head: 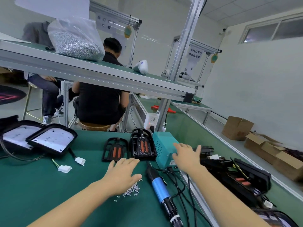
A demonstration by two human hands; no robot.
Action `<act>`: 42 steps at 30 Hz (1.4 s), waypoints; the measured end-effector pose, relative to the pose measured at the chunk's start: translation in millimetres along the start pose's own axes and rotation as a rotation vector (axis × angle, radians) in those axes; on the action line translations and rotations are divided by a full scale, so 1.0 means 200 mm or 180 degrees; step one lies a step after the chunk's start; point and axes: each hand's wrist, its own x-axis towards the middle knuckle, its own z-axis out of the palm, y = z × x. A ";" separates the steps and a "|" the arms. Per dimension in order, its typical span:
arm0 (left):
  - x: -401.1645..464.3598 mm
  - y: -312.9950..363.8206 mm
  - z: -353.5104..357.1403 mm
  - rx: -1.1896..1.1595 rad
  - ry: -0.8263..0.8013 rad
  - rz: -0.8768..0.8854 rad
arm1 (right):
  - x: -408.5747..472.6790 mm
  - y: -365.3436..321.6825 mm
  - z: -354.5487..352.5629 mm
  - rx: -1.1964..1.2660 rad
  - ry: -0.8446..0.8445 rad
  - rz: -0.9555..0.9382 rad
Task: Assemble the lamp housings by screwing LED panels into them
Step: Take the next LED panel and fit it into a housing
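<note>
Housings: I see two black plastic lamp housings with orange inserts, one flat and one deeper, side by side on the green matted surface, just beyond my left hand.
Handling: I judge them light, rigid and hollow; I would take one by its outer rim, not by the thin ribs.
Panels: two black-framed white LED panels with trailing cables lie overlapping at far left, well apart from both hands; probably stiff but scratch-prone, best lifted by the frame.
Screws: a small pile of silver screws lies partly under my left palm; tiny and likely to scatter.
Driver: the blue-and-black electric screwdriver lies between my forearms, untouched.
Left hand: palm down, fingers spread and released, holding nothing.
Right hand: reaching forward over the teal metal power box, fingers straight, gripping nothing.
</note>
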 end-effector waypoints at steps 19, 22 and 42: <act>-0.37 -0.43 -0.07 0.0289 0.0401 -0.0859 | -0.33 -0.99 0.20 0.0910 -0.0382 -0.1407; -0.46 -0.54 -0.06 0.0325 0.0457 -0.1096 | -0.36 -1.13 0.24 0.1028 -0.0466 -0.1533; -0.66 -0.94 0.10 0.0671 0.1006 -0.1795 | -0.24 -1.70 0.26 0.1278 0.0157 -0.1762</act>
